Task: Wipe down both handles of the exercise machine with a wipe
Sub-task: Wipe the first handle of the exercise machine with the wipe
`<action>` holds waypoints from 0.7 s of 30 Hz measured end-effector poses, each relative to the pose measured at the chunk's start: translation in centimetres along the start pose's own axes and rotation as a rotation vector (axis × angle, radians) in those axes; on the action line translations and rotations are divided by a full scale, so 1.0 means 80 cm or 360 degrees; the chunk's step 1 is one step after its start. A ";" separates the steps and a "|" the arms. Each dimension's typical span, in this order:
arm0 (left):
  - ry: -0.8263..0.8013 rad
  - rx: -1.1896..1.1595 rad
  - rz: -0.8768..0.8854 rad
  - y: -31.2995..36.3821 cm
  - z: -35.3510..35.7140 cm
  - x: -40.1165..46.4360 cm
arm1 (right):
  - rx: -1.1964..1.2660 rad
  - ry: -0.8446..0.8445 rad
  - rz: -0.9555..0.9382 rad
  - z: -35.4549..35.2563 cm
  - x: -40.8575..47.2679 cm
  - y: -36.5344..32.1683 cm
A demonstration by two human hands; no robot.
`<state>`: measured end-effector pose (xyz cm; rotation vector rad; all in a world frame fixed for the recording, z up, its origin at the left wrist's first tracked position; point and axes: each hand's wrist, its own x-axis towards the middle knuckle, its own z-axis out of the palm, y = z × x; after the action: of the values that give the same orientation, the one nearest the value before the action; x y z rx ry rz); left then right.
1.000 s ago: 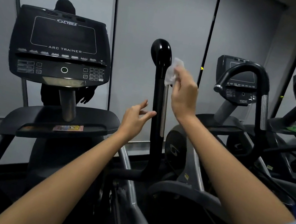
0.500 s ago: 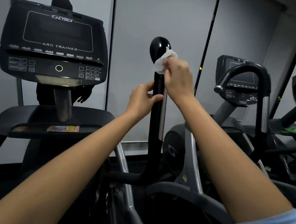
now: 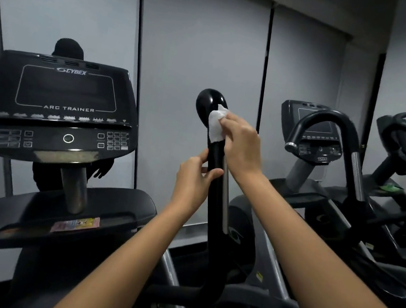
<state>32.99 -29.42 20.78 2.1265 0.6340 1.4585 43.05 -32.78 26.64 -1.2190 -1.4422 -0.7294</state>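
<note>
So the right hand (image 3: 244,147) has its fingers (image 3: 228,123) bunched together, pressing a white wipe (image 3: 215,125) flat against the neck of the handle (image 3: 214,182), just under the rounded knob at the top. Looks like the wipe is pinned between fingertips and the black plastic, with part of it draped round the shaft. Can't see the thumb, so no idea whether it's hooked behind.

The left hand (image 3: 192,179) sits just below, thumb across the front of the shaft and fingers curled round the far side, holding it steady.

Handling-wise, my guess: the wipe is thin, limp and probably damp, so it'll bunch up or slip off unless it's wrapped round the bar and squeezed. The handle is glossy, hard and stiff, likely slick once wet. It looks like it belongs to the moving arm of the machine, so bracing it low like the left hand does makes sense. Best grip is wipe wrapped round the shaft, then slide downward.

Further out: the Arc Trainer console (image 3: 62,110) is to the left, well apart from the hands, and another machine (image 3: 329,152) stands off to the right. The second handle isn't in view as far as I can tell.
</note>
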 end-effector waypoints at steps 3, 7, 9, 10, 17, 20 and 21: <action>0.0011 -0.0036 0.0057 -0.005 0.001 0.002 | -0.0142 0.0050 0.0028 -0.001 0.020 -0.006; 0.0031 -0.0035 0.0123 -0.009 -0.001 0.005 | -0.0535 -0.0060 -0.0074 0.010 0.013 -0.004; 0.0029 -0.0007 0.0143 -0.008 0.000 0.006 | -0.0688 -0.0011 -0.0222 0.010 -0.005 -0.003; 0.0033 0.0000 0.0132 -0.007 0.000 0.005 | -0.0775 0.0008 -0.0309 0.008 -0.009 -0.005; 0.0040 -0.0088 -0.0005 0.001 -0.002 0.002 | -0.0896 -0.0239 -0.0184 -0.001 0.045 -0.027; 0.0052 -0.0078 0.0002 0.000 -0.002 0.003 | -0.0869 -0.0161 -0.0331 -0.001 0.010 -0.026; 0.0054 -0.0056 0.0009 -0.001 -0.002 0.003 | -0.0978 -0.0146 -0.0431 0.001 -0.003 -0.021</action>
<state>32.89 -29.20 20.96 2.0825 0.6102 1.5007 41.43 -33.28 26.66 -1.5429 -1.5276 -1.3895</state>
